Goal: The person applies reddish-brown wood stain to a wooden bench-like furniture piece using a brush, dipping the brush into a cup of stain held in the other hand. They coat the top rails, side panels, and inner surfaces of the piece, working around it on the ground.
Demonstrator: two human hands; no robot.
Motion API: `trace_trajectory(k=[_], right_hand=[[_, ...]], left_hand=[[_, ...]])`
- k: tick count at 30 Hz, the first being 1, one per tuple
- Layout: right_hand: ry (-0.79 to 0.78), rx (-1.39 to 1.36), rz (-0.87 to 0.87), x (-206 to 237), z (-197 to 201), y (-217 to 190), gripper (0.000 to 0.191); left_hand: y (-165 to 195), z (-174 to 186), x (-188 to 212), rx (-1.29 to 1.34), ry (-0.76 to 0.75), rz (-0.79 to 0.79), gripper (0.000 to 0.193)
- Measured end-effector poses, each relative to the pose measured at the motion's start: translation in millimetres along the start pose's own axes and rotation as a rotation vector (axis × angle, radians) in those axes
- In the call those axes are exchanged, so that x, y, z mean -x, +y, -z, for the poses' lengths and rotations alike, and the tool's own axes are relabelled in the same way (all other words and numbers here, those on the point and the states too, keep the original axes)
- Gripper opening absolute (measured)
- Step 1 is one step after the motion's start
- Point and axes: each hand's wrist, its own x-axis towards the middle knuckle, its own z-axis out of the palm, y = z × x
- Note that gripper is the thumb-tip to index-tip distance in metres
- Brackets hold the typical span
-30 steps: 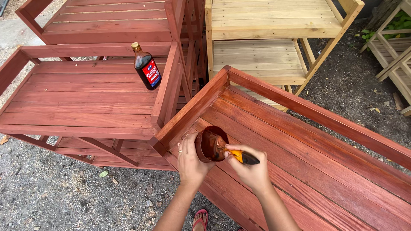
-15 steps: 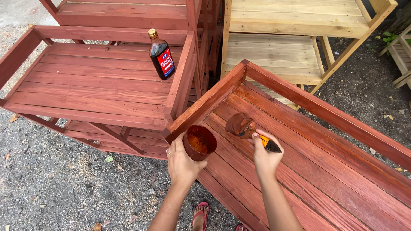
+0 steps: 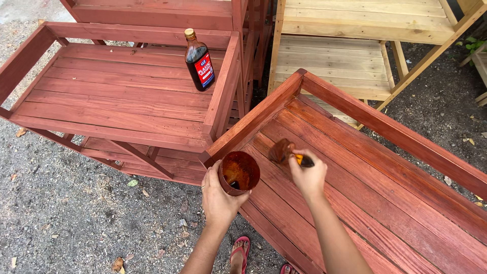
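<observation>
My left hand (image 3: 219,199) holds a small round cup (image 3: 239,172) stained reddish brown inside, with a little dark liquid at the bottom. It hangs just over the near edge of a red-stained wooden slatted shelf (image 3: 385,193). My right hand (image 3: 307,175) grips a paintbrush (image 3: 284,151) by its yellow and black handle. The brush's wet brown bristles rest on a slat of that shelf, just right of the cup.
A second red-stained shelf (image 3: 116,101) stands to the left, with a dark bottle (image 3: 200,62) with a red label upright on it. Unstained pale wooden shelves (image 3: 345,56) stand behind. Gravel ground (image 3: 76,218) lies below; my sandalled foot (image 3: 239,252) shows.
My right hand lifted the brush out of the cup and carried it right onto the shelf slats. The cup stayed in my left hand.
</observation>
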Motion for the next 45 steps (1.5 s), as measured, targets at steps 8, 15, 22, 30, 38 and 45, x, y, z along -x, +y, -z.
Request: trace_trajectory(k=[8, 15, 22, 30, 38, 45], right_hand=[[0.100, -0.240, -0.080, 32, 5, 16, 0.012], [0.076, -0.088, -0.069, -18, -92, -7, 0.013], [0.105, 0.017, 0.091, -4, -33, 4, 0.011], [0.178, -0.202, 0.023, -10, -93, -1, 0.010], [0.122, -0.040, -0.067, -37, -80, -6, 0.011], [0.003, 0.050, 0.074, -20, -81, -14, 0.016]], left_hand=[[-6, 3, 0, 0.007, 0.009, 0.093, 0.112], [2, 10, 8, -0.013, -0.067, 0.208, 0.117], [6, 13, 9, -0.016, -0.083, 0.264, 0.118], [5, 18, 5, -0.009, -0.105, 0.272, 0.116], [1, 22, -2, 0.020, -0.091, 0.236, 0.117], [-5, 15, -4, 0.047, -0.102, 0.192, 0.116]])
